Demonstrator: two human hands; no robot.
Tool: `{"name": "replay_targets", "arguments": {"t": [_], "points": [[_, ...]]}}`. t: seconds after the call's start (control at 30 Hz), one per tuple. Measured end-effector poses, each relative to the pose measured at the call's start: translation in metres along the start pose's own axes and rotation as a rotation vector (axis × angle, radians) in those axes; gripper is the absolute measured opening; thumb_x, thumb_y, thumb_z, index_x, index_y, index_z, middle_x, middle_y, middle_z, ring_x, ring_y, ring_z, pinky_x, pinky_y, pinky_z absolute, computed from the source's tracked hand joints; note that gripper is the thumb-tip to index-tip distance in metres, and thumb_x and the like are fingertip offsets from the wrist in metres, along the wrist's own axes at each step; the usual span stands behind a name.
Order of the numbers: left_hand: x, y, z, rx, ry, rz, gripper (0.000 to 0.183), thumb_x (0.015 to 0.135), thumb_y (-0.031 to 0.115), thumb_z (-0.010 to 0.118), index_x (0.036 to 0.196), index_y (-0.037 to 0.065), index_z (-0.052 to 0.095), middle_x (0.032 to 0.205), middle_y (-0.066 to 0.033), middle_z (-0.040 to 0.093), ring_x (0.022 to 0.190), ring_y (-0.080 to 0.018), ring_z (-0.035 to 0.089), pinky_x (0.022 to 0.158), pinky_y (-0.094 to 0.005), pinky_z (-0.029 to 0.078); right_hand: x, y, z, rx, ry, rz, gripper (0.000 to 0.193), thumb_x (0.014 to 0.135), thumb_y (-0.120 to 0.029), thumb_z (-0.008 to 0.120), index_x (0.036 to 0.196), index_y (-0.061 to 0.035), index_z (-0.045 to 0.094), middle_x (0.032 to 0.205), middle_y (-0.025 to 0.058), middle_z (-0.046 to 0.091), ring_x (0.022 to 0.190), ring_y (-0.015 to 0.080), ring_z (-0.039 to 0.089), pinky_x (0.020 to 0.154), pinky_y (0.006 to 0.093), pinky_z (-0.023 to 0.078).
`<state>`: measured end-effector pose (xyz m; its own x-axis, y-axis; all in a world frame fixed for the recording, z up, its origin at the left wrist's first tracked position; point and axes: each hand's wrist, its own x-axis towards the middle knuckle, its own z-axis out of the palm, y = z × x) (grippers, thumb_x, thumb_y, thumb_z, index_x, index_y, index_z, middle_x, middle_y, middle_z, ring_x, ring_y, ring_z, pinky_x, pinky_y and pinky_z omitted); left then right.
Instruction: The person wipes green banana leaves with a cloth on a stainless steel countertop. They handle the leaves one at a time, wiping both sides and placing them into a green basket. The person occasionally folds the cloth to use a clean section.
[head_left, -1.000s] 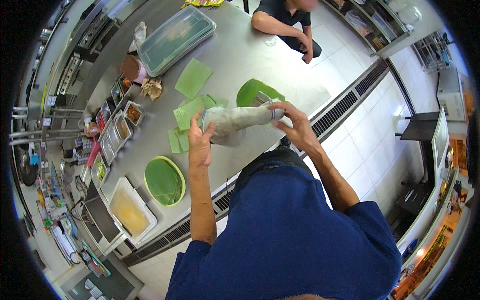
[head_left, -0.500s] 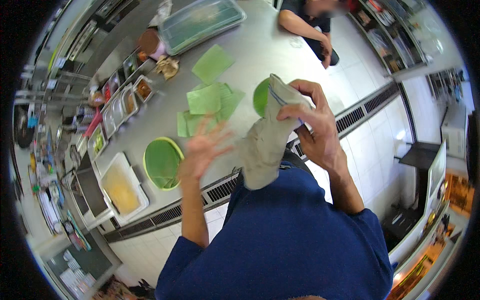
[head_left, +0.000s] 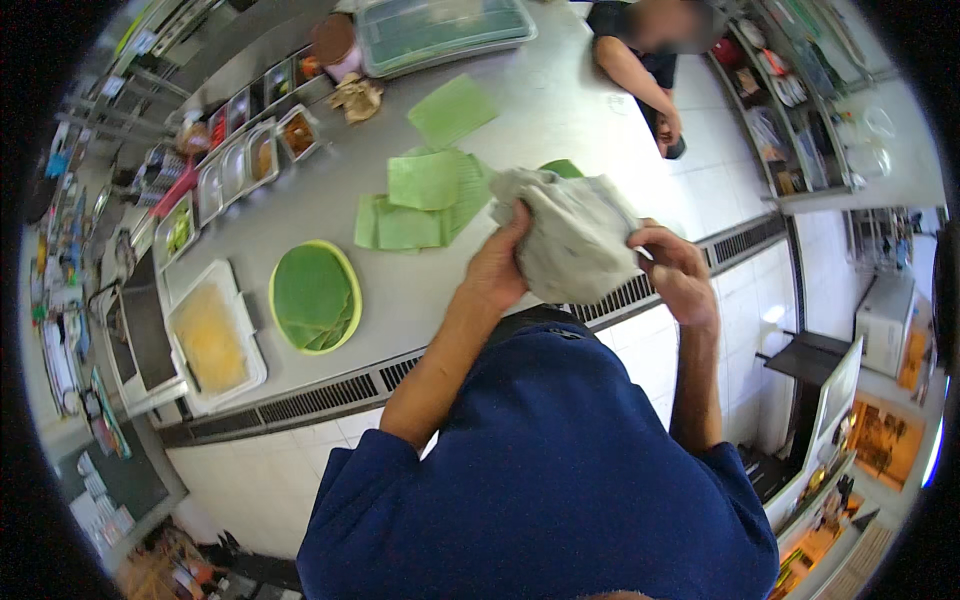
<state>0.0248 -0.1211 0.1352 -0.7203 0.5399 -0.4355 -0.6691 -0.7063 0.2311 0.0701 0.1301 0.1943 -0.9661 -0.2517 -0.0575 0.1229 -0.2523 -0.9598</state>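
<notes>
A pale grey cloth is held up before my body, above the counter's near edge. My left hand grips its left side, the thumb lying over the front. Its upper right corner is pinched in the fingers of my right hand. Behind the cloth peeks a dark green leaf piece, mostly covered. Several light green leaf pieces lie overlapping on the steel counter, with another square leaf piece farther back. To the left, darker cut leaves are stacked in a yellow-green bowl.
A white tray of yellowish food sits at the counter's left end. Small metal food pans line the back left. At the back stands a large lidded plastic container. Another person is beyond the far right corner.
My left hand has come from over the counter to the cloth and taken hold of it. The cloth, which hung from my right hand, is now spread between both hands.
</notes>
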Motion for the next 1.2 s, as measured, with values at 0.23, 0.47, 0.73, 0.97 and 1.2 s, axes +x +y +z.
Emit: {"name": "replay_targets", "arguments": {"t": [0.23, 0.47, 0.73, 0.97, 1.2], "points": [[0.011, -0.009, 0.029, 0.297, 0.046, 0.056, 0.061, 0.099, 0.053, 0.056, 0.134, 0.003, 0.055, 0.122, -0.0132, 0.065, 0.109, -0.0231, 0.065, 0.098, -0.0364, 0.053, 0.014, 0.064, 0.036, 0.302, 0.168, 0.220, 0.086, 0.087, -0.045, 0.074, 0.150, -0.0057, 0.032, 0.145, 0.0116, 0.049, 0.131, 0.0240, 0.049, 0.109, 0.0399, 0.044], [0.028, -0.051, -0.001, 1.622, 0.330, 0.291, 0.066, 0.101, 0.059, 0.045, 0.132, 0.001, 0.053, 0.117, -0.0214, 0.065, 0.104, -0.0294, 0.066, 0.087, -0.0393, 0.053, -0.031, 0.113, 0.016, 0.744, 0.323, 0.530, 0.058, 0.097, -0.043, 0.064, 0.134, 0.0003, 0.051, 0.121, 0.0129, 0.066, 0.105, 0.0182, 0.068, 0.086, 0.0323, 0.060], [0.048, -0.084, -0.021, 0.933, -0.169, 0.078, 0.059, 0.089, 0.036, 0.078, 0.130, 0.005, 0.050, 0.115, -0.0094, 0.063, 0.108, -0.0207, 0.062, 0.092, -0.0372, 0.053, -0.037, 0.126, -0.019, -0.303, 0.541, 0.271, 0.047, 0.090, -0.028, 0.076, 0.126, -0.0005, 0.062, 0.115, 0.0117, 0.069, 0.102, 0.0220, 0.064, 0.092, 0.0376, 0.053], [0.076, -0.092, -0.027, 1.352, -0.044, 0.172, 0.044, 0.090, 0.023, 0.077, 0.124, 0.006, 0.055, 0.118, -0.0137, 0.067, 0.109, -0.0275, 0.065, 0.088, -0.0367, 0.055, -0.012, 0.107, -0.046, -0.283, 0.466, 0.471, 0.049, 0.093, -0.034, 0.071, 0.126, 0.0000, 0.062, 0.111, 0.0150, 0.071, 0.098, 0.0222, 0.066, 0.085, 0.0367, 0.054], [0.105, -0.072, -0.149, 2.533, 0.039, 0.738, 0.059, 0.089, 0.043, 0.067, 0.142, 0.020, 0.055, 0.154, -0.0226, 0.036, 0.140, -0.0399, 0.036, 0.111, -0.0756, 0.015, 0.090, 0.164, -0.082, -1.440, 0.582, 0.089, 0.033, 0.083, -0.021, 0.068, 0.115, -0.0155, 0.068, 0.097, 0.0100, 0.062, 0.087, 0.0323, 0.065, 0.074, 0.0471, 0.051]]}}
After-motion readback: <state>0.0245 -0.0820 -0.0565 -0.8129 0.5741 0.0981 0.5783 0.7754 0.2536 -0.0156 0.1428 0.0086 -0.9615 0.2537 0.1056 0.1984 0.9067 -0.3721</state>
